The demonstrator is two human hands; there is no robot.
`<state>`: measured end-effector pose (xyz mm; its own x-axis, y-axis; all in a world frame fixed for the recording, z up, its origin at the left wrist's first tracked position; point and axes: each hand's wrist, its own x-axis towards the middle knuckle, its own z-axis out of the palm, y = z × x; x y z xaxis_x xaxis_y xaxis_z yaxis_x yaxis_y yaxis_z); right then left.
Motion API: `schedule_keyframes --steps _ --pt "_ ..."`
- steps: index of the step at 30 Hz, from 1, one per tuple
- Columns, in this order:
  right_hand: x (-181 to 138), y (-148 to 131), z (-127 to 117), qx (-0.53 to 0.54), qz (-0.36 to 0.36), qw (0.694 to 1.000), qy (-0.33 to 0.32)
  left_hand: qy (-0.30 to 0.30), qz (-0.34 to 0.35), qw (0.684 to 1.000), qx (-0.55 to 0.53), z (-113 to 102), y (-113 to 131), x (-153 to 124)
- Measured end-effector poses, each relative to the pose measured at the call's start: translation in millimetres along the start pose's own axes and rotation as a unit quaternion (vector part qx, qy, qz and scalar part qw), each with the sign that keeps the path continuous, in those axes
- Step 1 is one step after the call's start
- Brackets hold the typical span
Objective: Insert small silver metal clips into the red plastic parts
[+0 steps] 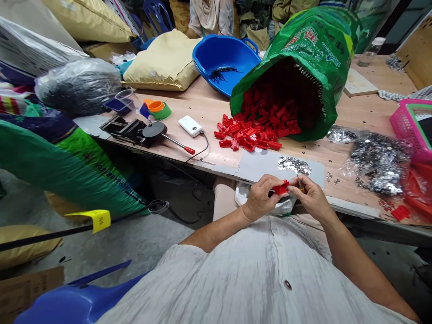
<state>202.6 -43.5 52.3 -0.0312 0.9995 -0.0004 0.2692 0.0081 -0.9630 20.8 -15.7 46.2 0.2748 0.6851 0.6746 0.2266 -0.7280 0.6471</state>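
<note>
Wooden tabletop (209, 108) stretches across, with a blue basin (222, 60) and a green sack (303, 54) spilling red pieces (256, 128). Below its edge, the left hand (259, 198) curls in, pinching a red clip (281, 187); the right hand (312, 195) meets it, fingertips pressed on the clip's other end.

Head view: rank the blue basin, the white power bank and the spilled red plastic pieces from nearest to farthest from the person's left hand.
1. Spilled red plastic pieces, just ahead of the left hand, at the green sack's mouth.
2. White power bank, farther off to the left.
3. Blue basin, farthest, at the back.
</note>
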Motion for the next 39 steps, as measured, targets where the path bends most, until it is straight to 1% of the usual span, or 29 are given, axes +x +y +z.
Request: schedule_keyframes --steps 4,8,12,14,17,20,26,28,30,32,34,36,37,38,39 --pt "3 5 0 0.026 0.002 1.0 -0.017 -0.019 -0.007 1.0 0.0 4 1 -2" --pt "4 9 2 0.045 0.009 0.999 -0.028 -0.024 0.0 1.0 -0.001 6 -1 -5" --pt "1 13 2 0.048 0.023 0.998 -0.031 -0.038 -0.017 0.999 -0.024 6 -4 -9" --pt "-1 15 1 0.068 0.037 0.996 -0.047 -0.043 -0.023 0.998 -0.038 6 -5 -10" --pt "-5 17 -1 0.119 0.077 0.986 -0.084 -0.039 -0.024 0.997 -0.057 7 -6 -12" --pt "-9 18 -3 0.159 0.116 0.975 -0.103 -0.033 -0.037 0.995 -0.081 8 -6 -13" --pt "-13 17 -5 0.245 0.15 0.949 -0.127 -0.05 -0.059 0.987 -0.141 8 -8 -13" --pt "-15 17 -3 0.266 0.159 0.941 -0.132 -0.061 -0.08 0.979 -0.177 6 -10 -14" --pt "-17 19 0 0.276 0.171 0.936 -0.138 -0.073 -0.115 0.967 -0.215 5 -14 -17" --pt "-18 20 2 0.279 0.179 0.932 -0.147 -0.075 -0.164 0.949 -0.257 5 -18 -21" --pt "-17 21 3 0.271 0.174 0.933 -0.159 -0.065 -0.216 0.926 -0.304 5 -22 -22" --pt "-10 20 0 0.233 0.152 0.944 -0.176 -0.048 -0.259 0.902 -0.342 5 -24 -22" --pt "-5 19 -2 0.196 0.133 0.956 -0.175 -0.035 -0.279 0.892 -0.354 4 -25 -21" --pt "1 18 -6 0.142 0.111 0.971 -0.16 -0.021 -0.299 0.883 -0.362 4 -25 -20" --pt "9 18 -10 0.073 0.087 0.986 -0.126 -0.009 -0.318 0.874 -0.366 3 -26 -18"
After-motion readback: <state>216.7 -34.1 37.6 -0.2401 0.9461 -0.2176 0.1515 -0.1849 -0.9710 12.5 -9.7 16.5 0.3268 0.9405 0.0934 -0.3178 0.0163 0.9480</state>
